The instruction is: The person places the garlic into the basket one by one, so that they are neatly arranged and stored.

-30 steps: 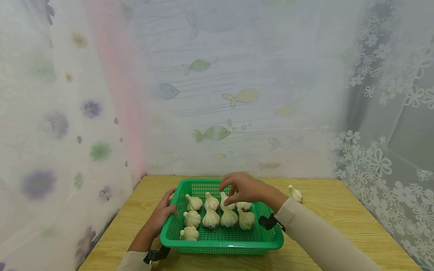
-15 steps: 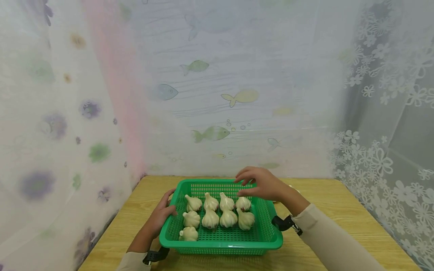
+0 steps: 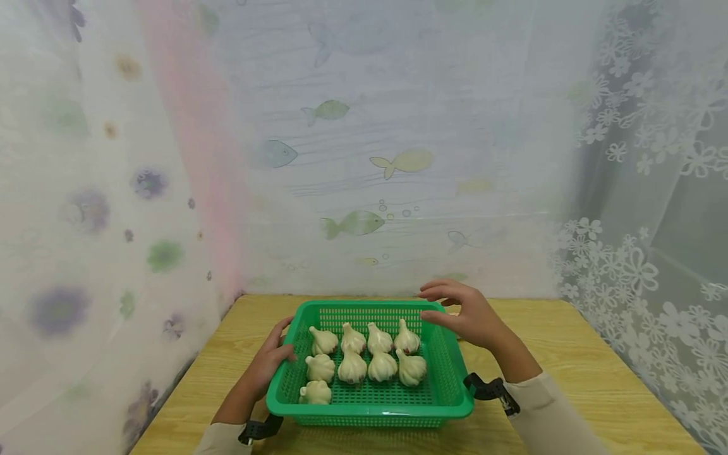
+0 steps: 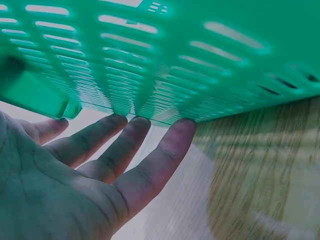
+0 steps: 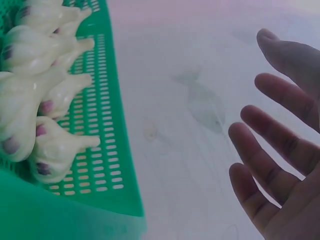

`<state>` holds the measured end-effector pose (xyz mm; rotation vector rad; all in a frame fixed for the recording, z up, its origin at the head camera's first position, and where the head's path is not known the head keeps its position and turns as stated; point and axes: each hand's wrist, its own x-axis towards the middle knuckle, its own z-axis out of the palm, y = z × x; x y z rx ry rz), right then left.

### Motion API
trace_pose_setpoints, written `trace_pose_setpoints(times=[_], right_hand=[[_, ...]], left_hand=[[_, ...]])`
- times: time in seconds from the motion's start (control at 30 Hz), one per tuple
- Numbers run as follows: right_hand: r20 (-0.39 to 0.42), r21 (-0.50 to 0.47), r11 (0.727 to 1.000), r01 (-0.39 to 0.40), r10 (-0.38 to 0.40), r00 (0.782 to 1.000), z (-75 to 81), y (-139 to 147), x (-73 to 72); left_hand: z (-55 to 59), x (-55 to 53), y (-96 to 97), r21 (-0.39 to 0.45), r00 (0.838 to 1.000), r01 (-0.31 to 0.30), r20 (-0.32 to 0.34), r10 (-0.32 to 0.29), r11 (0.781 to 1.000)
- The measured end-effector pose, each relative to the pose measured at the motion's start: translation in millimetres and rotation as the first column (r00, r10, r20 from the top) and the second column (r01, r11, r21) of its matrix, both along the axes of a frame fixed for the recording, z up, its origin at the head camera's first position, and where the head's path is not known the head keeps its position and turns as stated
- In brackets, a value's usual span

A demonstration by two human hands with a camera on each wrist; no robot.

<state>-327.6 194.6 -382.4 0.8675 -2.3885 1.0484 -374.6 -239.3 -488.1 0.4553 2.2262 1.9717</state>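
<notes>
A green plastic basket (image 3: 370, 411) stands on the table, holding several white garlic bulbs (image 3: 352, 368) set out in rows. My left hand (image 3: 270, 363) grips the basket's left rim, thumb over the edge. In the left wrist view, its fingertips (image 4: 181, 131) touch the outside of the slotted wall (image 4: 280, 20). Beyond the basket's back right corner my right hand (image 3: 469, 322) hovers with spread fingers, holding nothing. The right wrist view shows that hand (image 5: 285, 170) apart from the basket rim (image 5: 125, 165) and the garlic bulb (image 5: 57, 150) nearest the corner.
The wood-grain table (image 3: 569, 366) extends to both sides of the basket. A printed curtain (image 3: 364, 189) hangs behind its back edge, and another patterned sheet (image 3: 114, 253) hangs at left. Whatever lies behind my right hand is mostly hidden.
My right hand has moved right, from over the back row of garlic to past the basket's back right corner. My left hand has kept its hold on the rim.
</notes>
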Motion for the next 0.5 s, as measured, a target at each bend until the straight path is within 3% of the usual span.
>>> trace_pose_setpoints(times=[0.23, 0.5], right_hand=[[0.002, -0.162, 0.984, 0.076, -0.077, 0.997, -11.6, 20.0, 4.8], [-0.005, -0.281, 0.928, 0.245, -0.257, 0.966, -36.5, 50.7, 6.0]], left_hand=[[-0.6, 6.4, 3.3, 0.009, 0.999, -0.040, 0.014, 0.040, 0.999], [-0.7, 14.1, 5.5, 0.013, 0.999, -0.040, 0.017, 0.040, 0.999]])
